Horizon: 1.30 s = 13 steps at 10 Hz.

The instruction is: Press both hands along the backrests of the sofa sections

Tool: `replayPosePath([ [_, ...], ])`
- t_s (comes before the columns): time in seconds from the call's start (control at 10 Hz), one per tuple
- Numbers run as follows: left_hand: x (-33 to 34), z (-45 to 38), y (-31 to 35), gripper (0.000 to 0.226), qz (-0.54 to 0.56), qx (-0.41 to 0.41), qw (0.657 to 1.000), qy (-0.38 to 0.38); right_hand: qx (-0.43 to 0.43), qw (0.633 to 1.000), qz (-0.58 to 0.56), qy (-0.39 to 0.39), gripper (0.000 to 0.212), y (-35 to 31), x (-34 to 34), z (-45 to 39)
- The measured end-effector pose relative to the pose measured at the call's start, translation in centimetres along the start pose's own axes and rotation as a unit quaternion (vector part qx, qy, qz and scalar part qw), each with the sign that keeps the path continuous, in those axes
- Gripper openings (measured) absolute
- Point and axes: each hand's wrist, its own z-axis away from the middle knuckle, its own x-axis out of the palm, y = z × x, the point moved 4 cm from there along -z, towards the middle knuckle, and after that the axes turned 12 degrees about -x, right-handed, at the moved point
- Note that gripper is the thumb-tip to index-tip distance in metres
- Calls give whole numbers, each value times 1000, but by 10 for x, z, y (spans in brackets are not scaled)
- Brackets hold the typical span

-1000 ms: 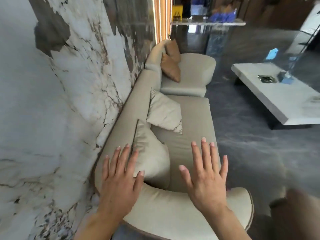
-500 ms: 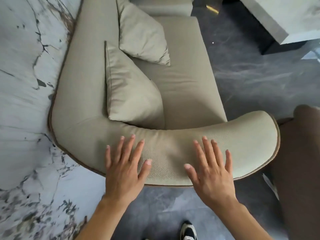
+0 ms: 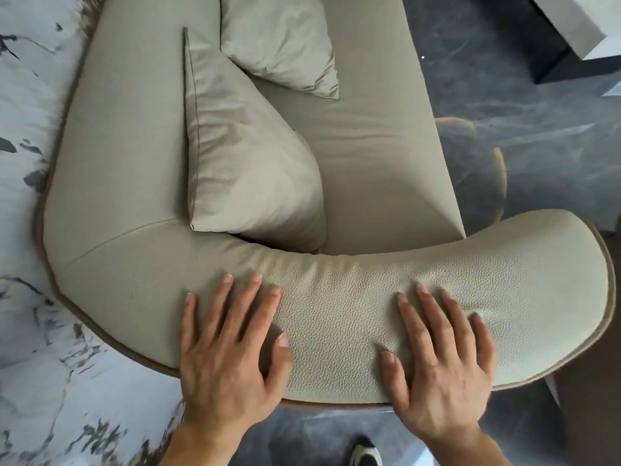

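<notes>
The sofa section [image 3: 353, 156] is seen from above and behind, upholstered in pale beige pebbled leather with brown piping along the outer edge. Its curved backrest [image 3: 336, 317] runs across the lower half of the view, bending at the left corner, where a stitched seam is visible, and ending in a rounded tip at the right. The left hand [image 3: 228, 358] is laid flat on the backrest left of centre, palm down, fingers spread, grasping nothing. The right hand [image 3: 440, 361] is laid flat in the same manner to the right of centre, fingers spread; the two hands are well apart, with bare leather between them. Slight denting of the padding is noted around the fingertips. Two beige cushions are recorded on the seat: the near cushion [image 3: 248, 163] stands on edge against the corner, touching the backrest, and the far cushion [image 3: 282, 42] lies just behind it. A marbled white wall [image 3: 30, 348] closes off the left side. Open dark floor [image 3: 524, 136] is found to the right of the seat, bounded at upper right by a low table [image 3: 571, 31]. A shoe [image 3: 366, 454] is seen at the bottom edge. No brand, label or legible writing is observed.
</notes>
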Motion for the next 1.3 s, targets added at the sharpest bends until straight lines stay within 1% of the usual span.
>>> replayPosePath([
  [0.6, 33, -104, 4, 47, -16, -10, 999, 40, 5, 1000, -3, 18, 59, 37, 38, -99],
  [0.9, 37, -110, 3, 47, -15, -8, 999, 46, -3, 1000, -3, 26, 59, 39, 42, -104],
  [1.0, 37, -106, 5, 47, -28, -7, 999, 42, 2, 1000, -3, 15, 59, 40, 42, -102],
  [1.1, 34, -107, 6, 49, -56, -29, 998, -1, 13, 999, -24, -43, 61, 38, 45, -103],
  [1.2, 26, -101, 18, 54, -109, -65, 991, -47, 21, 994, -36, -97, 64, 41, 41, -104],
  [1.3, 3, -74, 33, 65, -117, -120, 982, -89, 4, 974, -82, -209, 77, 39, 28, -101],
])
